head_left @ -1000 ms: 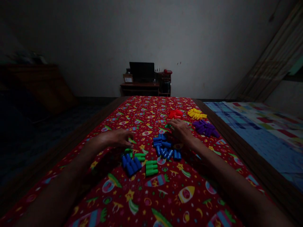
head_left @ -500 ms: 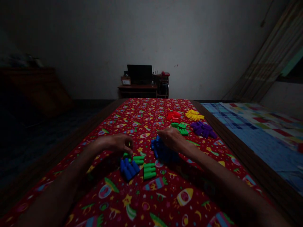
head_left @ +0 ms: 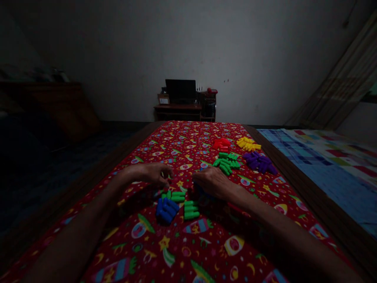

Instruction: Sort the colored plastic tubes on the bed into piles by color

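My left hand (head_left: 160,175) hovers just above and behind a small mixed group, its fingers curled with a gap between thumb and fingertips; nothing shows in it. Below it lie several blue plastic peg-like blocks (head_left: 167,210) and some green blocks (head_left: 178,196). One more set of green blocks (head_left: 191,210) sits side by side to their right. My right hand (head_left: 212,182) is bent down over a blue pile and covers most of it. Its fingers are pressed together, and their tips are hidden in shadow. Beyond it lies a heap of green blocks (head_left: 226,162).
Red blocks (head_left: 222,144), yellow blocks (head_left: 249,144) and purple blocks (head_left: 259,162) lie in separate heaps at the far right. They rest on a red patterned tablecloth (head_left: 165,255). A monitor (head_left: 180,91) stands on a desk by the wall. A blue-checked bedspread (head_left: 318,177) is at the right.
My right hand has drawn back from the green heap toward me, uncovering more green blocks there and hiding more of the blue pile. My left hand has lifted slightly off the near group. The view has shifted.
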